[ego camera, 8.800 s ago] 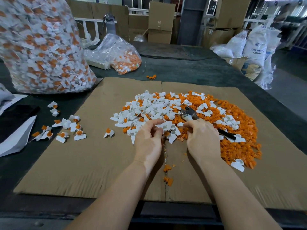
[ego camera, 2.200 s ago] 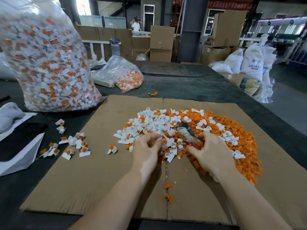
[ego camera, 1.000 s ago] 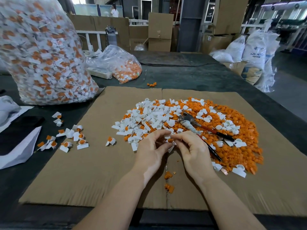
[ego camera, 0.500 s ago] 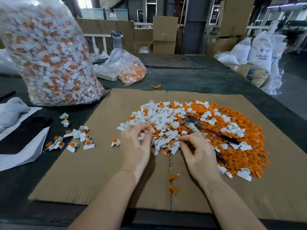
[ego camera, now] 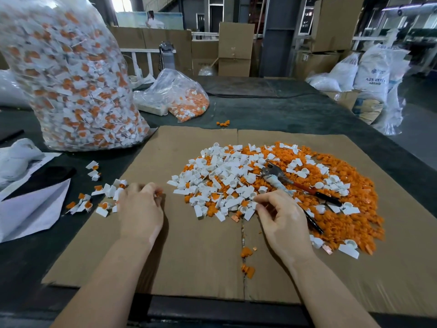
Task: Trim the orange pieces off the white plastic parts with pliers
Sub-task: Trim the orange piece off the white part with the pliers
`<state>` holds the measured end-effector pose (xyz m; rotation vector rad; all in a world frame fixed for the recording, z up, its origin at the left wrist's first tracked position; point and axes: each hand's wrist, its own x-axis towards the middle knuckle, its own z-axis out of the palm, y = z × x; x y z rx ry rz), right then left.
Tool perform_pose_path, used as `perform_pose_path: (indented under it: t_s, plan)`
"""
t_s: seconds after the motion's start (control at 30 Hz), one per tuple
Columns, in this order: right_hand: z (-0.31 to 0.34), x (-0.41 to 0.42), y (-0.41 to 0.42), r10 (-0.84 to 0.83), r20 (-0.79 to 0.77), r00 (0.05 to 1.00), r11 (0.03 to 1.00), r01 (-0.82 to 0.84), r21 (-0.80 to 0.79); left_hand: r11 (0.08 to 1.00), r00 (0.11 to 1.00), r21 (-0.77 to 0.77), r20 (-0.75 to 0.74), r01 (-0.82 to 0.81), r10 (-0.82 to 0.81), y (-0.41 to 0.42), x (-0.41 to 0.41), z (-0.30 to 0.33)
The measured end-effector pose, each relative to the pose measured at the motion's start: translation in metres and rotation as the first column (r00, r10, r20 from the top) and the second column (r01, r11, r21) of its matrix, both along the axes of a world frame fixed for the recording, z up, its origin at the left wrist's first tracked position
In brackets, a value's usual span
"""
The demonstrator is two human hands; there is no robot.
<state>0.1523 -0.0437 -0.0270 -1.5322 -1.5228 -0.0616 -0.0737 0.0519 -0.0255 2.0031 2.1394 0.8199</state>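
Left hand [ego camera: 141, 210] fingers curled at a small orange-and-white part, grip blurred. Right hand [ego camera: 281, 215] loosely curled at heap edge, apparently empty. Pliers [ego camera: 287, 185] lying unheld on trimmed pile [ego camera: 236, 178] atop cardboard [ego camera: 189, 252]. Untrimmed: small cluster [ego camera: 99, 195], full bag [ego camera: 71, 74]. Mostly left.

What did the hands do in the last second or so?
The left hand left the right hand and swung left toward the untrimmed parts at the cardboard's edge. The right hand stayed at the pile. The pliers lie untouched as before.
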Motion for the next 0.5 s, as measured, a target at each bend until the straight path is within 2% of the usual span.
perform_pose_path:
  t_s: [0.07, 0.17, 0.23, 0.37, 0.5]
  plan:
    - [0.0, -0.001, 0.0, -0.006, 0.053, 0.999, 1.0, 0.007, -0.008, 0.999, 1.0, 0.037, -0.009, -0.01, 0.011, -0.002, 0.002, 0.003]
    - [0.001, -0.004, 0.001, 0.047, 0.168, 0.985, 0.998, -0.04, -0.045, 0.975, 0.98, 0.148, 0.087, 0.163, -0.177, -0.01, 0.016, 0.006]
    - [0.002, -0.006, 0.001, 0.111, 0.26, 0.959, 0.993, -0.097, -0.064, 0.941, 0.937, 0.168, 0.143, 0.295, -0.319, -0.016, 0.028, 0.009]
    - [0.002, -0.01, 0.003, 0.114, 0.48, 0.87, 0.991, -0.066, -0.115, 0.846, 0.84, 0.113, 0.111, 0.521, -0.532, -0.025, 0.048, 0.01]
    - [0.0, -0.011, 0.005, 0.105, 0.479, 0.871, 0.99, -0.044, -0.137, 0.795, 0.79, 0.063, 0.088, 0.603, -0.607, -0.028, 0.063, 0.006]
